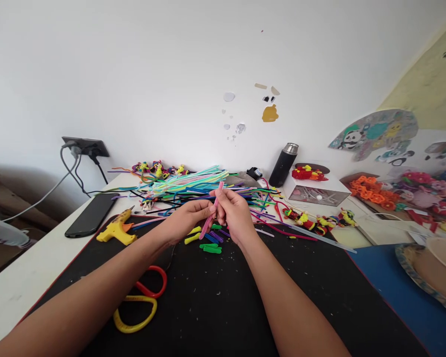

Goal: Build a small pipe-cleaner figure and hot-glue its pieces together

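My left hand (188,218) and my right hand (234,210) meet above the black mat (223,302), both pinching a pink pipe cleaner (212,210) that stands tilted between them. The left fingers grip its lower part, the right fingers its middle. Just below the hands lie short cut pieces (208,240) in green, yellow, blue and purple. Behind the hands spreads a pile of coloured pipe cleaners (193,186).
A yellow glue gun (116,229) and a black phone (91,214) lie at the left. Scissors (143,300) with red and yellow handles rest under my left forearm. A black flask (283,165), a white box (315,191) and small pipe-cleaner figures (312,220) stand at the right.
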`<move>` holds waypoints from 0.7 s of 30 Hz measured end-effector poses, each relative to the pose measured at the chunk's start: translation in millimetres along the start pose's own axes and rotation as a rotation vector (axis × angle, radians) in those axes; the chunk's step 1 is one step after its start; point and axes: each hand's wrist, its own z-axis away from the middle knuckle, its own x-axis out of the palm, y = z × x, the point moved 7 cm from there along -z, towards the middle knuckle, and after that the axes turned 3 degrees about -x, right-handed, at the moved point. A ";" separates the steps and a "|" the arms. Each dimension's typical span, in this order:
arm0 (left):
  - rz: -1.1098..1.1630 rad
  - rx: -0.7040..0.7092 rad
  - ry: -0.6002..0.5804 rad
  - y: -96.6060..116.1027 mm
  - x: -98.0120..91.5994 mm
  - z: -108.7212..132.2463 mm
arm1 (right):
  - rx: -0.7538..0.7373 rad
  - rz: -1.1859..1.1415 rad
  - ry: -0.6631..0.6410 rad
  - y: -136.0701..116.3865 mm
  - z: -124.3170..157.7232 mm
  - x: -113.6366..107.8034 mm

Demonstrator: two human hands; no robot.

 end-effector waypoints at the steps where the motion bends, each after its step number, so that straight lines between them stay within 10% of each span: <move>1: 0.001 -0.003 0.000 -0.3 0.0 -0.2 | 0.001 0.002 0.001 0.3 0.5 0.4; 12: 0.007 -0.067 -0.124 5.0 10.0 4.5 | -0.023 -0.020 0.069 0.2 -3.5 -7.9; 21: 0.152 -0.015 0.125 11.1 -19.8 1.1 | -0.037 -0.028 0.128 -3.0 -4.0 -11.7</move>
